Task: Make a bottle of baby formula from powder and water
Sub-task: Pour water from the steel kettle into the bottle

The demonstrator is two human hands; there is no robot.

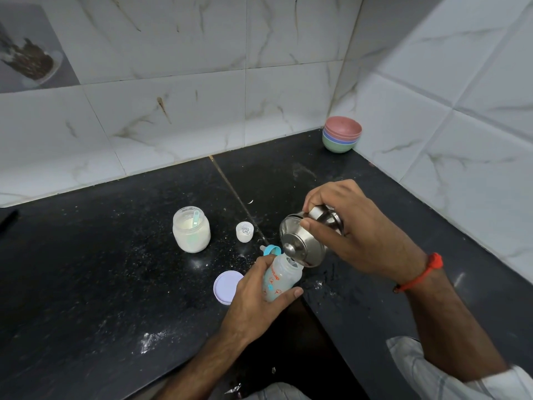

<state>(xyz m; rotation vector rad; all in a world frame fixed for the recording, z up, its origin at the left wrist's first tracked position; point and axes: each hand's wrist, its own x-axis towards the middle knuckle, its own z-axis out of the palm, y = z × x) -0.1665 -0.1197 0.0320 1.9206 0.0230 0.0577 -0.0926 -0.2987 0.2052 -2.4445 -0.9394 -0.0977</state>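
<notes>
Low and right of centre in the frame, the left hand (253, 301) is wrapped round the tilted bottle (281, 280) while the right hand (354, 226) grips a tipped steel jug (305, 241) whose rim sits just over the bottle's mouth. With 2 tilted vessels and a narrow neck, water could easily miss and splash the counter (115, 269), or overfill. No stream shows, the bottle's level is unreadable, and the teat behind the blue ring (272, 250) is mostly hidden.

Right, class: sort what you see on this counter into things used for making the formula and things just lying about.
In use: baby bottle, steel jug, powder jar with scoop, teat ring, left hand, right hand.
Lying about: stacked bowls, lilac lid, small white cap.
</notes>
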